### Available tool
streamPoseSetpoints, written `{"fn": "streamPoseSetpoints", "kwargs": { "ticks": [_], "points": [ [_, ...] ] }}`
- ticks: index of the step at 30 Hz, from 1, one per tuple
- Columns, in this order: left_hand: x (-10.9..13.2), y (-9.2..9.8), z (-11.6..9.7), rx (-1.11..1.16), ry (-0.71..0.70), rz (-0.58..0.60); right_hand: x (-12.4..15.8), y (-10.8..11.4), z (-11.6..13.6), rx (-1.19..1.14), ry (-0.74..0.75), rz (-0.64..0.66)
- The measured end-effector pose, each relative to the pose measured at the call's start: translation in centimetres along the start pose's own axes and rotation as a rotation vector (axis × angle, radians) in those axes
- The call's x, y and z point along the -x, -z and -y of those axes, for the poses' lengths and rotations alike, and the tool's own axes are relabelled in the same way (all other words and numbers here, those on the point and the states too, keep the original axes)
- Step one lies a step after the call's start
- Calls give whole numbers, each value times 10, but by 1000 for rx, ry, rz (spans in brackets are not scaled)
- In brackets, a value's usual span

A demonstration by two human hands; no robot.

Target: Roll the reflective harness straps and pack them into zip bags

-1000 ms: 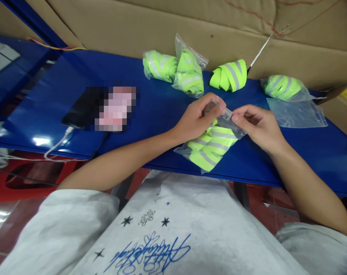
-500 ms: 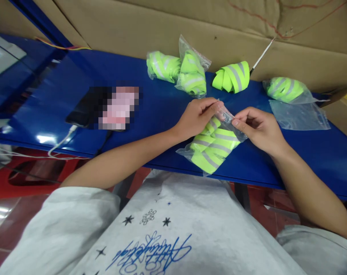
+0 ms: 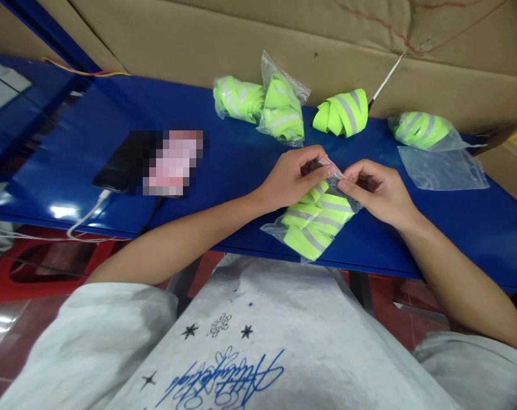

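Observation:
A clear plastic bag with a folded yellow-green reflective strap (image 3: 316, 222) inside lies near the front edge of the blue table. My left hand (image 3: 299, 175) pinches the bag's top edge between thumb and fingers. Close beside it, my right hand (image 3: 376, 188) grips the same edge at its right part. Behind the hands are two bagged straps (image 3: 240, 98) (image 3: 283, 111) side by side and a rolled strap (image 3: 343, 113) with no visible bag. Farther right sits another bagged strap (image 3: 423, 130), with a flat clear bag (image 3: 444, 168) in front of it.
On the left of the blue table (image 3: 224, 148) are a black phone (image 3: 117, 165) with a white cable and a blurred pinkish object (image 3: 173, 162). A cardboard wall (image 3: 198, 40) stands behind. A cardboard box (image 3: 508, 162) is at the right, a red stool (image 3: 11, 285) below left.
My left thumb and fingers have shifted along the bag's top edge, which now looks straighter and narrower between both hands. The whole view has moved slightly.

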State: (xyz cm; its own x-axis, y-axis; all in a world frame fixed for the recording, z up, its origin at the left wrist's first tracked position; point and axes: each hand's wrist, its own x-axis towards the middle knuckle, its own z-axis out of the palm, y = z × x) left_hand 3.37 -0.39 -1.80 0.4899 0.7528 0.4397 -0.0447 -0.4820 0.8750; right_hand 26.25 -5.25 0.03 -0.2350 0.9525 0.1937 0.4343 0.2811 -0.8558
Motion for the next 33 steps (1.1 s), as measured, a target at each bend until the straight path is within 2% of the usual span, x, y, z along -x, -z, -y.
{"fn": "streamPoseSetpoints", "kwargs": {
  "ticks": [5, 12, 19, 24, 30, 33],
  "points": [
    [1, -1, -4, 73, 94, 75, 2, -2, 4, 27, 2, -25],
    [3, 0, -12, -34, 44, 102, 7, 2, 10, 50, 53, 21],
    [2, 2, -9, -23, 56, 158, 2, 3, 8, 17, 55, 58],
    [2, 2, -7, -99, 30, 101, -2, 10, 2, -13, -43, 141],
    [3, 1, -7, -134, -14, 48, -3, 9, 5, 12, -15, 114],
    [3, 1, -3, -165, -14, 36, -6, 15, 4, -14, -50, 136]
  ]
}}
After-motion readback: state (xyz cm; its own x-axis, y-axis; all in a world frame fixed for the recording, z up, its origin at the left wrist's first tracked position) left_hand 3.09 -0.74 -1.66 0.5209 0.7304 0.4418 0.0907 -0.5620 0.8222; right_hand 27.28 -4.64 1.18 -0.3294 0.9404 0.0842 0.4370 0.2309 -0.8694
